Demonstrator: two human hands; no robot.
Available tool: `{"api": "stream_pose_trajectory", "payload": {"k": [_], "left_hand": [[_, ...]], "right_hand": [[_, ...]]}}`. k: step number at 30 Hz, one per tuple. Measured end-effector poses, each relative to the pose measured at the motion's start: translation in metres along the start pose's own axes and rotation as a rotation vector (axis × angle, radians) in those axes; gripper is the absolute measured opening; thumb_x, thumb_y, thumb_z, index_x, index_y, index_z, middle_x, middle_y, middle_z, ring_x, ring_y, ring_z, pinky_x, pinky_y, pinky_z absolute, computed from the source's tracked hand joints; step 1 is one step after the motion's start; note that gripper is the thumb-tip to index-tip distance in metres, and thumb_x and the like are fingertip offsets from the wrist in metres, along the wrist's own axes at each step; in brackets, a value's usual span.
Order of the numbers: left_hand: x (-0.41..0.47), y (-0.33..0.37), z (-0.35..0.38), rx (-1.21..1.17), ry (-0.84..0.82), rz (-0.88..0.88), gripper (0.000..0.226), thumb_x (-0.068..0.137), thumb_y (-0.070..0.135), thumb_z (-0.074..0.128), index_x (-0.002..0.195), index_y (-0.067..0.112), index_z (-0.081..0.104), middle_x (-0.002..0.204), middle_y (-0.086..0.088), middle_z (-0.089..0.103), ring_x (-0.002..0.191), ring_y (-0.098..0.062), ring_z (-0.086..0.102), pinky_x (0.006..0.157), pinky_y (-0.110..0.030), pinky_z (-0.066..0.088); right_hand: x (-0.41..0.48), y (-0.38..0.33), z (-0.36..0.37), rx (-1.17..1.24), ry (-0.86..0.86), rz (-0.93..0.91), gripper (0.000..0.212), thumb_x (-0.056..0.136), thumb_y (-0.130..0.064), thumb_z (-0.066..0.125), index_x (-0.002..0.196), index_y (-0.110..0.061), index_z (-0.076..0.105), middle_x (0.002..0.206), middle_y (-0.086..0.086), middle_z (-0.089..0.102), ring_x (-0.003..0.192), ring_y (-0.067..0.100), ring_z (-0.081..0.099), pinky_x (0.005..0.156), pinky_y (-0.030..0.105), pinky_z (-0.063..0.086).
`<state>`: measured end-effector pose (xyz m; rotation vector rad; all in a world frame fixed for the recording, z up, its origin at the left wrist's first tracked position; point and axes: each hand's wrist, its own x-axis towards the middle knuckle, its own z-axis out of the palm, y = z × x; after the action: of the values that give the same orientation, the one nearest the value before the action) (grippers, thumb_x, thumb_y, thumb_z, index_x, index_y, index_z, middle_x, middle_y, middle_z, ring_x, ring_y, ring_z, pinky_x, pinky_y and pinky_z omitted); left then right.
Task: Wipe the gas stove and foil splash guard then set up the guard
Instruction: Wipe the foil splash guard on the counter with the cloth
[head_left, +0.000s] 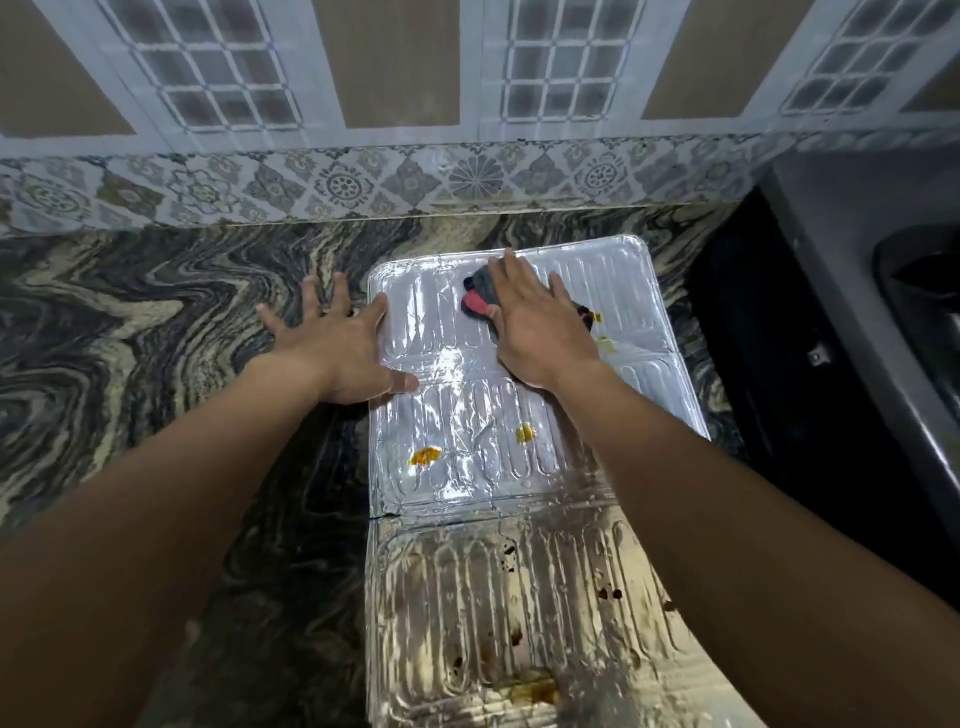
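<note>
The foil splash guard (467, 467) lies flat on the marbled counter, its ribbed panels running from the wall toward me, with orange and brown stains on it. My right hand (537, 322) presses flat on a dark grey and red cloth (478, 296) on the far panel. My left hand (337, 343) is spread open, palm down, over the guard's left edge, fingers on the counter and thumb on the foil. The gas stove (857, 291) shows at the right edge, dark, only partly in view.
The marbled counter (156, 332) stretches left of the guard. A patterned tile wall (363, 182) rises right behind the guard's far end. The stove's dark body stands close to the guard's right side.
</note>
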<state>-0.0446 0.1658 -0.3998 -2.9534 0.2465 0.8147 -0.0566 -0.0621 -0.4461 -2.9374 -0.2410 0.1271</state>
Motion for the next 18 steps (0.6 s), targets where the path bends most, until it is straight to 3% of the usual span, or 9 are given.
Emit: {"api": "stream_pose_trajectory", "payload": {"k": [4, 9, 18], "left_hand": [[-0.002, 0.002, -0.001, 0.010, -0.017, -0.016, 0.115, 0.071, 0.084, 0.055, 0.157, 0.038, -0.006, 0.163, -0.006, -0.025, 0.147, -0.037, -0.026, 0.106, -0.076, -0.008], [-0.001, 0.005, -0.003, 0.026, -0.028, -0.025, 0.114, 0.073, 0.083, 0.054, 0.157, 0.037, -0.007, 0.163, -0.007, -0.025, 0.148, -0.038, -0.024, 0.108, -0.077, -0.005], [-0.002, 0.004, 0.000, 0.022, -0.017, -0.022, 0.114, 0.072, 0.084, 0.054, 0.156, 0.039, -0.008, 0.163, -0.006, -0.025, 0.149, -0.036, -0.022, 0.109, -0.076, -0.005]], "right_hand": [[-0.006, 0.020, -0.003, -0.002, 0.007, 0.063, 0.065, 0.103, -0.021, 0.036, 0.156, -0.009, 0.001, 0.165, 0.010, -0.004, 0.152, 0.021, -0.003, 0.122, 0.046, -0.001], [-0.015, 0.044, -0.008, 0.033, 0.025, 0.157, 0.058, 0.107, -0.030, 0.024, 0.157, -0.010, 0.002, 0.165, 0.007, -0.003, 0.152, 0.019, -0.002, 0.122, 0.044, -0.002], [-0.017, 0.070, -0.015, 0.070, 0.054, 0.270, 0.059, 0.105, -0.025, 0.027, 0.157, -0.010, 0.003, 0.165, 0.008, -0.002, 0.152, 0.019, -0.003, 0.122, 0.044, -0.003]]}}
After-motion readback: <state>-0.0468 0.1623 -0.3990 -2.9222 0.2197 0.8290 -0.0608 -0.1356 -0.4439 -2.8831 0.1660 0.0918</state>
